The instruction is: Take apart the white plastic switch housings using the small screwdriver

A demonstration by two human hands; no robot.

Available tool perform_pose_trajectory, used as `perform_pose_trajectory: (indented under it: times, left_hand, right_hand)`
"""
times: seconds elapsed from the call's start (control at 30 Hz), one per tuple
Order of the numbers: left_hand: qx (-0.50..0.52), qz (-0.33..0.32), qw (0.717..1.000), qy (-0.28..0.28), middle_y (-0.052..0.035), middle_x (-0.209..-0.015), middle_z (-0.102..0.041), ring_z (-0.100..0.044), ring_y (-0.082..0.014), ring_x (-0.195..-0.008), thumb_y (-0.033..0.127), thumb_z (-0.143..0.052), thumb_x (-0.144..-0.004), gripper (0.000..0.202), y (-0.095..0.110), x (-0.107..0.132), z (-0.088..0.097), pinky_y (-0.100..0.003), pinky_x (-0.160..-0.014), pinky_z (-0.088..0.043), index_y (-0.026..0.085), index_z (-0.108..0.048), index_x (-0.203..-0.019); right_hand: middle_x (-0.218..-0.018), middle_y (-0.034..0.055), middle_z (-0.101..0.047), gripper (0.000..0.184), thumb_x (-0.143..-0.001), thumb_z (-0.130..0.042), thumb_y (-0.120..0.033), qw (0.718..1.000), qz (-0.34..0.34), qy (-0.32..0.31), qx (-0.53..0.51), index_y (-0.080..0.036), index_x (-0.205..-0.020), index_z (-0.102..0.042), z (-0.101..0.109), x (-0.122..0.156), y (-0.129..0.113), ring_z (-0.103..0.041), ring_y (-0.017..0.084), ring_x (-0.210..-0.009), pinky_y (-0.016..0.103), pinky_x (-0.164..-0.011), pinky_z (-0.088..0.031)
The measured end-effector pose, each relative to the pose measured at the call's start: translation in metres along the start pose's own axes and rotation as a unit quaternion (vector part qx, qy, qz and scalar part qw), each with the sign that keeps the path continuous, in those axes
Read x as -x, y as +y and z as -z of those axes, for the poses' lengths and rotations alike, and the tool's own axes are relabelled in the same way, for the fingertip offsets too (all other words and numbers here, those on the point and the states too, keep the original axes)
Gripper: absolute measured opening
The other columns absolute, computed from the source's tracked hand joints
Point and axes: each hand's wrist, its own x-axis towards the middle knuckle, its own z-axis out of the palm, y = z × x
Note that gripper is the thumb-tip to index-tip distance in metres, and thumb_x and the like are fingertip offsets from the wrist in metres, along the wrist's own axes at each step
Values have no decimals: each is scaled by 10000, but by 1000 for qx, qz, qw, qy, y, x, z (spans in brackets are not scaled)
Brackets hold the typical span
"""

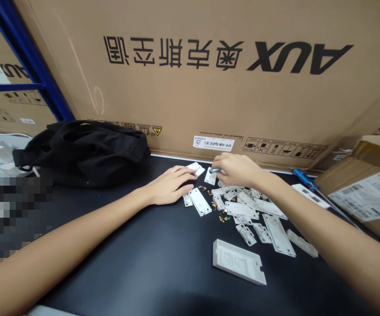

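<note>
Beyond our right hand (234, 170), pinching a small blue tool (215, 171) pointing left, the AUX carton (176, 98) reads upside down; our left hand (170, 186) lies open.

Warehouse-like workshop: AUX air-conditioner cartons (229, 87), blue steel rack (28, 57), black workbench (137, 272).

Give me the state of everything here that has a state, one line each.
Left hand, empty, resting on the black bench.
Right hand, pinching a small blue tool.
White plastic housing, lying apart from the pile.
Brass pieces, loose on the bench.
Blue-handled screwdriver, lying unheld.
Cardboard carton, flap open.
Black fabric bag, slumped.
</note>
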Motion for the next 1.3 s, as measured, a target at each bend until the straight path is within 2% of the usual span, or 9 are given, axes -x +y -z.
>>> perform_pose_trajectory:
  times: [0.1, 0.2, 0.37, 0.5, 0.7, 0.9, 1.0, 1.13, 1.3]
  left_hand:
    - [20, -21, 1000, 5, -91, -1528, -507, -393, -274, -1444, 484, -460, -1045, 415, 2, 2, 3, -481, -1210, -330, 253, -568, -1372]
    - [10, -44, 999, 0, -119, -1510, -506, -398, -305, -1435, 526, -557, -991, 456, 5, 3, 4, -504, -1199, -334, 245, -576, -1350]
    - [2, -73, 997, 0, -128, -1440, -542, -425, -316, -1391, 533, -640, -933, 409, 8, 4, 4, -497, -1183, -334, 226, -612, -1203]
    - [15, -78, 997, 20, -122, -1330, -583, -471, -312, -1286, 559, -683, -885, 404, 11, 5, 6, -482, -1119, -388, 223, -603, -1096]
    - [16, -93, 995, 22, -89, -1223, -629, -521, -287, -1190, 553, -731, -841, 391, 14, 5, 9, -452, -1077, -410, 233, -653, -1052]
    - [57, -109, 990, 67, -123, -1266, -609, -518, -298, -1219, 585, -630, -924, 496, 42, 7, 4, -478, -1078, -415, 224, -566, -1258]
    - [250, -143, 950, 124, -123, -1269, -603, -577, -294, -1171, 614, -729, -843, 669, 80, 11, -10, -451, -1035, -462, 236, -487, -1339]
    - [314, -118, 927, 167, -73, -1095, -623, -601, -201, -952, 334, -737, -911, 391, 122, 17, -28, -338, -847, -517, 245, -558, -1247]
    - [481, -18, 871, 102, -99, -1199, -640, -636, -220, -1056, 345, -622, -997, 291, 129, 17, -33, -339, -862, -534, 245, -597, -1269]
  right_hand:
    - [-1080, 61, -736, 253, -911, -539, -308, 995, 57, 51, -66, -248, -1049, -742, 17, 34, -11, -661, 253, -963, 332, -711, -443]
    - [-935, 9, -750, 233, -920, -628, -489, 978, 125, -15, -164, -295, -964, -750, 27, 80, -28, -678, 205, -800, 321, -690, -466]
    - [-1032, 39, -775, 547, -660, -873, -541, 965, 105, -28, -237, -301, -1136, -750, 8, 128, -53, -716, 272, -876, 352, -742, -509]
    - [-856, -3, -730, 254, -686, -765, -248, 957, 87, -8, -275, -265, -937, -731, -2, 136, -50, -658, 191, -738, 288, -645, -486]
    - [-1000, 21, -682, 408, -610, -698, -122, 878, 119, 105, -452, -246, -985, -597, 5, 150, -25, -654, 189, -864, 292, -723, -536]
    - [-1106, 61, -683, 441, -744, -808, -221, 849, 143, 154, -484, -246, -1136, -608, -5, 146, -20, -681, 195, -945, 305, -759, -537]
    - [-1028, 38, -680, 383, -737, -838, -253, 845, 132, 171, -488, -229, -1064, -639, -11, 140, -23, -664, 174, -876, 305, -759, -524]
    - [-864, -13, -631, 416, -684, -901, -364, 852, 114, 173, -481, -222, -994, -663, -18, 135, -31, -555, 132, -723, 267, -647, -458]
    - [-843, -18, -623, 435, -718, -882, -417, 855, 72, 187, -478, -237, -1040, -652, -22, 133, -41, -502, 122, -668, 263, -587, -418]
